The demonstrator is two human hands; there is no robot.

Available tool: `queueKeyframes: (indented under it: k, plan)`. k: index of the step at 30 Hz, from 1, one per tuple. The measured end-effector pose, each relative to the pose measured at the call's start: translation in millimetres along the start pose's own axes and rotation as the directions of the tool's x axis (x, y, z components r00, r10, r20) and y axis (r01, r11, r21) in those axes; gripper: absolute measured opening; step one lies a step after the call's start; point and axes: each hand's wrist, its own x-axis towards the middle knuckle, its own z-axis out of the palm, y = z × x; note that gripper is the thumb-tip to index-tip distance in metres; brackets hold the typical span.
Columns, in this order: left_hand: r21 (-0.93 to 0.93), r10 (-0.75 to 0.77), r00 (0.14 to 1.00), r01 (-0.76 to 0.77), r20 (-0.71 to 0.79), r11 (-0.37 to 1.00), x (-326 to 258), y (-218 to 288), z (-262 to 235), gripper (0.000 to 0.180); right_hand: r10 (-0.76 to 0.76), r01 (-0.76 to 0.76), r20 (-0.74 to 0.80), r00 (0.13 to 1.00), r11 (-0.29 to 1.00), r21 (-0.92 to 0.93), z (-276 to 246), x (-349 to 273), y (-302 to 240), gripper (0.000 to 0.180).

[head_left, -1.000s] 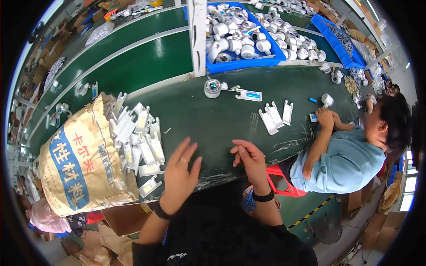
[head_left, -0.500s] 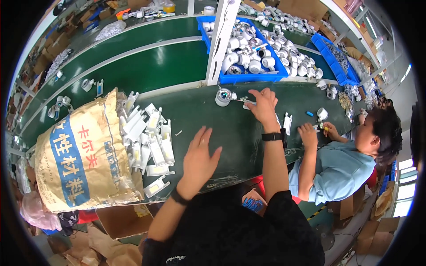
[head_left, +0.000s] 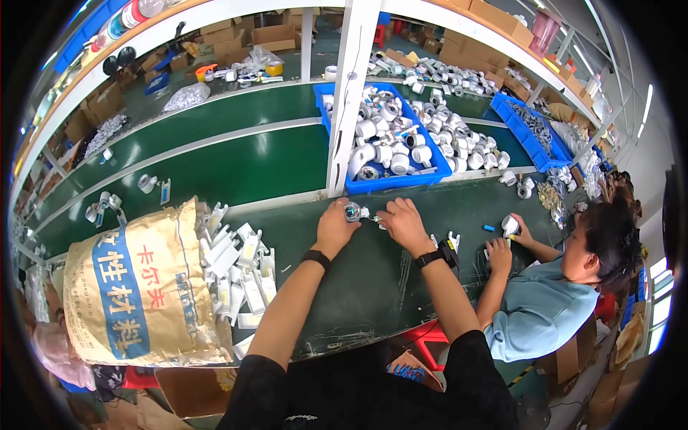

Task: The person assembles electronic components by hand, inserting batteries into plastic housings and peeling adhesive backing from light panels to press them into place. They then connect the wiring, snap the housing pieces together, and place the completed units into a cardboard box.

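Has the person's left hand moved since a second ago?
Yes. The left hand has left the table's near edge and reached forward to the small round part beside the white post.

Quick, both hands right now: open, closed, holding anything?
Left hand: closed on a small round part on the green table.
Right hand: curled beside that part, at a small white piece; a firm grip cannot be told.

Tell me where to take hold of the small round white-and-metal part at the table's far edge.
Grip the small round white-and-metal part across its rounded outer rim, coming from the near side and above. The white post and blue plastic bin crowd its far side, and the left hand already closes on it from the near left; the right hand sits beside.
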Motion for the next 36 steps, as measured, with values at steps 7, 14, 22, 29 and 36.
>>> queueKeyframes:
  k: [7, 14, 22, 29, 36]
  plan:
    - [0.059, 0.077, 0.997, -0.078, 0.026, 0.995, 14, 2, -73, 0.060, 0.019, -0.005, -0.107, 0.994, 0.992, 0.130, 0, 28, -38, 0.014]
    - [0.202, 0.104, 0.994, -0.095, -0.035, 0.975, 35, -17, -171, 0.061, 0.002, 0.052, -0.230, 0.973, 0.972, 0.230, 15, 105, -98, 0.008]
    - [0.280, -0.014, 0.994, 0.043, -0.104, 0.959, 84, -82, -246, 0.065, -0.041, 0.073, -0.286, 0.957, 0.992, 0.104, 71, 213, -132, 0.005]
    - [0.220, -0.138, 0.972, 0.179, -0.189, 0.959, 133, -143, -229, 0.068, -0.059, 0.052, -0.161, 0.985, 0.998, -0.043, 122, 271, -122, 0.006]
    - [0.193, -0.210, 0.960, 0.246, -0.187, 0.950, 143, -225, -213, 0.069, -0.065, 0.062, -0.121, 0.991, 0.997, -0.035, 193, 286, -137, 0.005]
